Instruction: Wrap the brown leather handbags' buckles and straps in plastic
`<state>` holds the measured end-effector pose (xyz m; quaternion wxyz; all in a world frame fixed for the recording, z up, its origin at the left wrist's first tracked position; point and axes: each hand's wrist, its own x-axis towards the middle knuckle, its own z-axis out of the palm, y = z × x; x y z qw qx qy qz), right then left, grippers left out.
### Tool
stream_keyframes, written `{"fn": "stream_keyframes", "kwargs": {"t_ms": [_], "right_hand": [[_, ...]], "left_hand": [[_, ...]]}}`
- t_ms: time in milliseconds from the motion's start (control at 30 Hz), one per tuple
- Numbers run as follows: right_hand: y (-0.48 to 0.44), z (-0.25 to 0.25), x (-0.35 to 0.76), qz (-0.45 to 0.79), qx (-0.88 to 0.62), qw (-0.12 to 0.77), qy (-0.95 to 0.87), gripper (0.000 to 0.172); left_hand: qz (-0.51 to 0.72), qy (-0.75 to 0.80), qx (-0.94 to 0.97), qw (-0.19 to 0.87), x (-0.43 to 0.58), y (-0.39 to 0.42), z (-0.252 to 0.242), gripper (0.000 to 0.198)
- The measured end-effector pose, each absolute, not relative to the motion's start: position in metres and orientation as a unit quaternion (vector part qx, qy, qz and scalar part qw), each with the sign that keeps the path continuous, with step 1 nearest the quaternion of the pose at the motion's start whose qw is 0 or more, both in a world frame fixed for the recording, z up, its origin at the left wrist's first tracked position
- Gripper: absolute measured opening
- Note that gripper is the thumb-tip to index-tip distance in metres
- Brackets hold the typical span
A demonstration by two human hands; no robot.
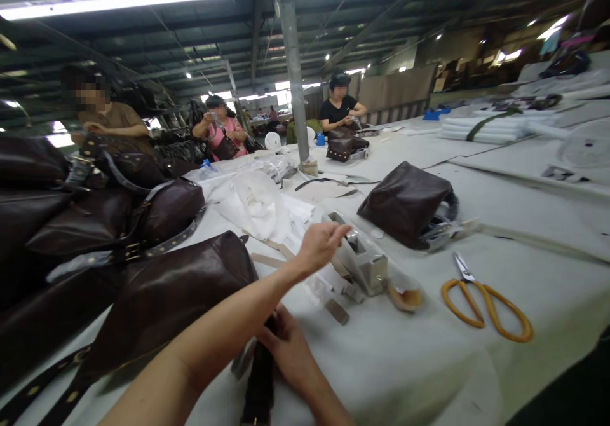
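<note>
My left hand point(324, 245) reaches across to a grey tape dispenser point(374, 270), its fingers closed in a pinch at the near side. What they hold, if anything, is too small to make out. Lower down, partly behind my left forearm, my right hand point(288, 350) is closed around a dark strap point(258, 381). Clear plastic shows beside the strap. A dark brown leather bag point(185, 299) lies just left of my hands, with a studded strap trailing to the lower left.
Orange-handled scissors point(476, 299) lie at the right, near another brown bag point(407, 203). Several bags point(109, 216) are piled on the left. White paper and plastic point(257, 203) lie beyond my hands. A post point(295, 76) rises behind; several people work across the table.
</note>
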<state>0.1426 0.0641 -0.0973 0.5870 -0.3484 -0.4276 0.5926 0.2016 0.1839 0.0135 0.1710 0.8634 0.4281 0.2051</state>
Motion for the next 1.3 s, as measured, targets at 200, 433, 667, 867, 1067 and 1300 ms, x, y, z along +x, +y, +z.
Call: {"fn": "stream_keyframes", "kwargs": {"t_ms": [200, 433, 667, 867, 1067, 1300], "right_hand": [[0.067, -0.101, 0.138, 0.652, -0.324, 0.567, -0.386, 0.063], [0.071, -0.106, 0.14, 0.635, -0.34, 0.58, -0.381, 0.059], [0.073, -0.104, 0.14, 0.618, -0.365, 0.579, -0.386, 0.053], [0.073, -0.102, 0.142, 0.616, -0.37, 0.573, -0.393, 0.05], [0.072, -0.098, 0.142, 0.65, -0.348, 0.564, -0.373, 0.057], [0.068, -0.089, 0.142, 0.685, -0.343, 0.546, -0.338, 0.102]], "left_hand": [[0.084, 0.562, 0.815, 0.118, 0.132, 0.286, -0.019, 0.034], [0.027, 0.624, 0.779, 0.046, 0.116, 0.323, -0.055, 0.036], [0.043, 0.654, 0.755, 0.029, 0.117, 0.329, -0.061, 0.036], [0.117, 0.671, 0.727, 0.086, 0.112, 0.328, -0.059, 0.033], [0.252, 0.657, 0.684, 0.193, 0.107, 0.322, -0.046, 0.029], [0.397, 0.58, 0.619, 0.351, 0.084, 0.276, 0.018, 0.019]]}}
